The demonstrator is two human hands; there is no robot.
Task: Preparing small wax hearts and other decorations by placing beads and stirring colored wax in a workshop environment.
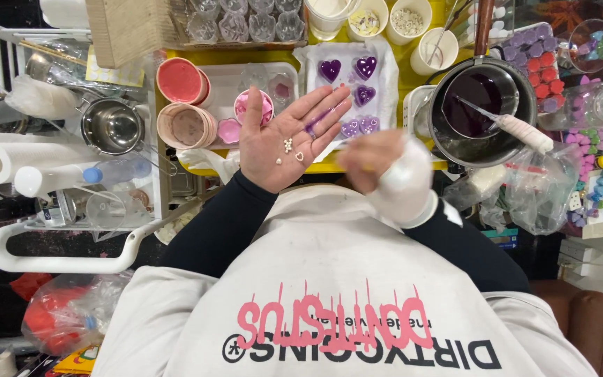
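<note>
Three small white charms, two of them heart outlines, lie on the left hand, which is spread flat, palm up. At its three o'clock the right hand is blurred, its wrist wrapped in white; whether it pinches anything I cannot tell. At twelve o'clock a white mould tray holds five purple hearts. At two o'clock a metal pot holds dark purple liquid and a dropper

Glossy purple wax hearts in matt white mould; beside it, shiny steel pot; cloth-wrapped right hand.
</note>
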